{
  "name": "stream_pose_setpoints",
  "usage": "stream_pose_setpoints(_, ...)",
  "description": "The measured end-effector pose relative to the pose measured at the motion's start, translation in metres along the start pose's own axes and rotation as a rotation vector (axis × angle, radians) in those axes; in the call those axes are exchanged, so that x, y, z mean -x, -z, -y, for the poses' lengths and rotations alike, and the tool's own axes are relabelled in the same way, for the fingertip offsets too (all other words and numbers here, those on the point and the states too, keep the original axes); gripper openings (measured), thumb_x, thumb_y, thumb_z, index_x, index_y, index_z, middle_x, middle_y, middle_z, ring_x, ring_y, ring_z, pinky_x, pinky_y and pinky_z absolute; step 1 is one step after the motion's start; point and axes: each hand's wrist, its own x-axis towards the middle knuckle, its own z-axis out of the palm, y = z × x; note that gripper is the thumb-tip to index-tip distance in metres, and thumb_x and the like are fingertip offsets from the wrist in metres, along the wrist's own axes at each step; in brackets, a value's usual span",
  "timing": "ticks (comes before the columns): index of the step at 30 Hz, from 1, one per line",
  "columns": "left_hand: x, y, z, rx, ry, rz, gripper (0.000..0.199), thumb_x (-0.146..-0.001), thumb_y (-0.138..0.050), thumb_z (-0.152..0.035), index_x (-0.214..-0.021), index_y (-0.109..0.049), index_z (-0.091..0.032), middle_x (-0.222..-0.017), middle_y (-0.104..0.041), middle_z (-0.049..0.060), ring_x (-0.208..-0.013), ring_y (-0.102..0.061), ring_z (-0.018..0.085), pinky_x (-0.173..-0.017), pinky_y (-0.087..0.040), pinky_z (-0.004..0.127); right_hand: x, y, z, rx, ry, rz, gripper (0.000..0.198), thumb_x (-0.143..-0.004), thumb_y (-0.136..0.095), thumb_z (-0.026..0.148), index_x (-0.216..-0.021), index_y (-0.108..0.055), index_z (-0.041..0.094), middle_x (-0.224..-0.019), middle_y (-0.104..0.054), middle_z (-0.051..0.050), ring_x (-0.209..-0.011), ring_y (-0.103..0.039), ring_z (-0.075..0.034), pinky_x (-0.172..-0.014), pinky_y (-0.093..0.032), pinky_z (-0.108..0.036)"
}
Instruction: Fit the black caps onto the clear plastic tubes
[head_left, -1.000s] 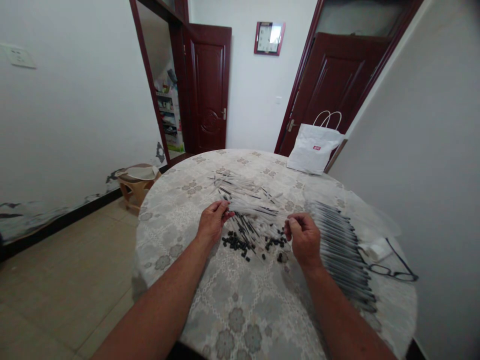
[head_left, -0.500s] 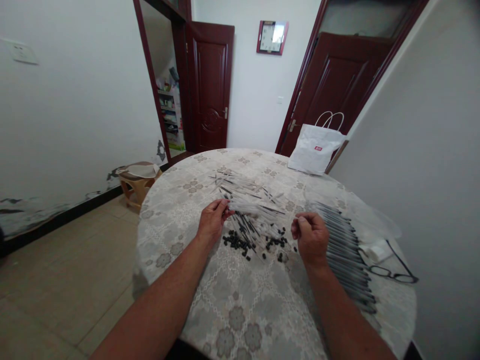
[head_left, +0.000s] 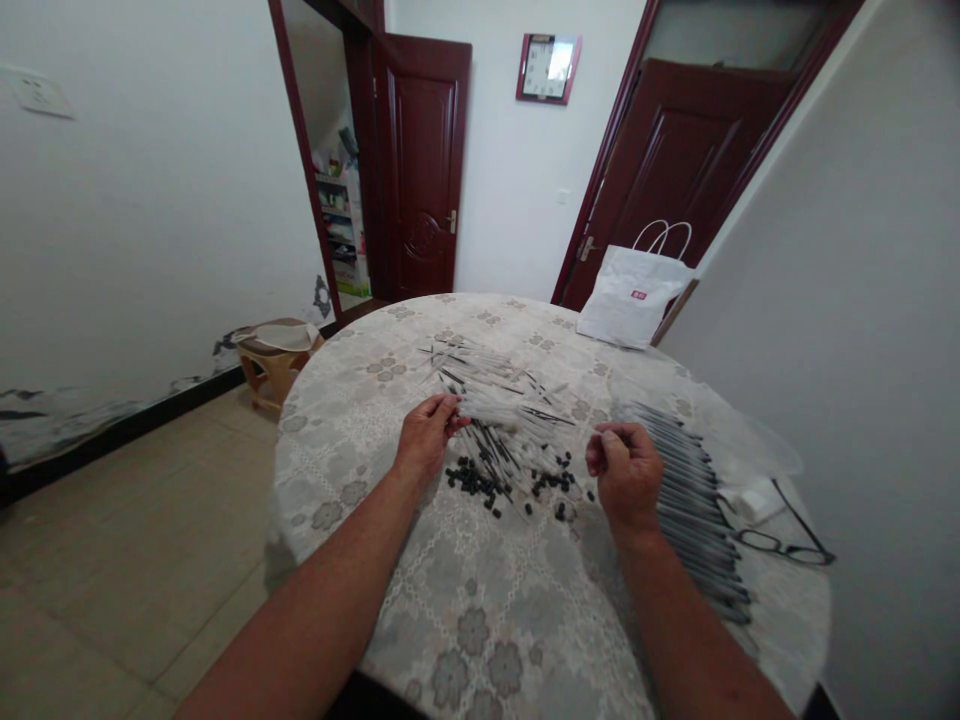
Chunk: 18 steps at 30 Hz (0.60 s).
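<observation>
My left hand [head_left: 427,437] is closed in a pinch at the left end of a translucent pen tube [head_left: 487,410], over the pile. My right hand [head_left: 624,470] is also closed, thumb against fingers, right of the pile; whatever it pinches is too small to make out. Between the hands lie thin dark-and-clear pen refills [head_left: 491,447], partly under the whitish tubes. Small black caps [head_left: 472,480] are scattered on the near side of the pile. More loose thin sticks [head_left: 480,362] lie behind it. Beside my right forearm runs a neat row of grey pens [head_left: 686,490], partly covered by that arm.
A flowered cloth covers the round table [head_left: 465,640]. Black-framed glasses [head_left: 784,548] and a small white roll-like item [head_left: 756,503] lie at the right. Clear plastic film [head_left: 750,435] spreads behind them. A white paper bag [head_left: 634,298] stands at the far edge. A stool [head_left: 277,365] is at left.
My right hand has shifted slightly to the right, away from the pile. My left hand stays in nearly the same place, still pinching. The camera view has tilted very slightly.
</observation>
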Motion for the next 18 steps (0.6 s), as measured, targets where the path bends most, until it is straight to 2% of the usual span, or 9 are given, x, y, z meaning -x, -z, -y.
stream_pose_setpoints(18,-0.0002,-0.0001,0.0006,-0.016,0.000,0.002,0.035,-0.067,-0.086,-0.038,-0.087,-0.074,-0.012,-0.073,-0.062,0.000,-0.064,-0.057,0.009,-0.073,-0.063,0.032,0.0007,-0.0011,0.0005,0.013,-0.012,0.026,0.013,-0.087,-0.064,0.032,-0.087,-0.061,0.019,-0.059,-0.060,0.005,-0.046,-0.053,-0.011,-0.038,-0.041,-0.020)
